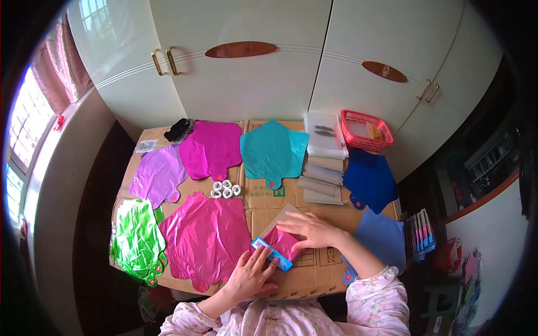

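A view from above shows a person's two bare hands working on a table covered with flattened brown cardboard (pixel 314 269). The landmark is a small folded pink foil balloon (pixel 282 242) lying on the cardboard near the table's front edge, with a blue-and-white paper header card (pixel 272 253) along its near-left end. The left hand (pixel 253 274) rests just in front of and to the left of that folded balloon, fingers spread fairly wide and laid flat, fingertips touching the header card. The right hand (pixel 311 229) lies on the folded balloon's far-right side, fingers extended and close together, pressing flat on the foil; neither hand grips anything, both press down. The foil looks thin, very light, soft and slippery, likely to spring open or slide, so it seems best held by the stiffer card end or pinned flat under the palm rather than pinched at a loose edge. To the left of the folded balloon lies a large flat pink balloon (pixel 206 238), and further left a crinkled green balloon (pixel 136 241). Beyond it are a purple balloon (pixel 158 175), a magenta balloon (pixel 213 148), a teal star-shaped balloon (pixel 273 151) and a cluster of small white rings (pixel 226 189). To its far right sit stacked flat packets (pixel 322 179), a dark blue balloon (pixel 369 180), a paler blue balloon (pixel 382 238) and a red basket (pixel 367 130).
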Demonstrator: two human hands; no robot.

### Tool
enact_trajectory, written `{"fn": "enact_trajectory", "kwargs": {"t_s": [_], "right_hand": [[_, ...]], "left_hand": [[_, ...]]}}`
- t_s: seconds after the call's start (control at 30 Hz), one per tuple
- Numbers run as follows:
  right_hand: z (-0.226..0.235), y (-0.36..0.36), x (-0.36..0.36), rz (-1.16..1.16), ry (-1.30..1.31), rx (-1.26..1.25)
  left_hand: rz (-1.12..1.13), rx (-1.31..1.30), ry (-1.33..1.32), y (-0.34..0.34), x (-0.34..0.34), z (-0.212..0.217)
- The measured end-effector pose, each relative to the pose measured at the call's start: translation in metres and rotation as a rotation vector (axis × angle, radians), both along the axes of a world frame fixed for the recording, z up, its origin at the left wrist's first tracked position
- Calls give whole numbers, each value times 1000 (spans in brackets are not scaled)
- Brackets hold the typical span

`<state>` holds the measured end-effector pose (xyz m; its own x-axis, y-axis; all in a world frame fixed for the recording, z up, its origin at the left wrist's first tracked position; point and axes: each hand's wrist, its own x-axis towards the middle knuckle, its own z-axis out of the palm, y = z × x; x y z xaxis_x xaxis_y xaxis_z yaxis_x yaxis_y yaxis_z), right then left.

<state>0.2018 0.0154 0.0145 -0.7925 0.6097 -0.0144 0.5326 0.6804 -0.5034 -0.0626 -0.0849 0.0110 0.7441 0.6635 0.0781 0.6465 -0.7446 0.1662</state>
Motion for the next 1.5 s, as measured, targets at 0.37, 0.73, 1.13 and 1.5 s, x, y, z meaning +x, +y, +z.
{"fn": "enact_trajectory", "kwargs": {"t_s": [0.37, 0.73, 1.13, 1.5], "right_hand": [[-14, 8, 7, 126, -183, 126], [-7, 6, 3, 117, -211, 65], [15, 53, -62, -217, 301, -105], [-17, 100, -141, -395, 284, 143]], "left_hand": [[-63, -31, 14, 10, -4, 1], [-94, -52, 48, 14, -1, 9], [93, 58, 7, -21, 27, 2], [100, 17, -14, -22, 26, 3]]}}
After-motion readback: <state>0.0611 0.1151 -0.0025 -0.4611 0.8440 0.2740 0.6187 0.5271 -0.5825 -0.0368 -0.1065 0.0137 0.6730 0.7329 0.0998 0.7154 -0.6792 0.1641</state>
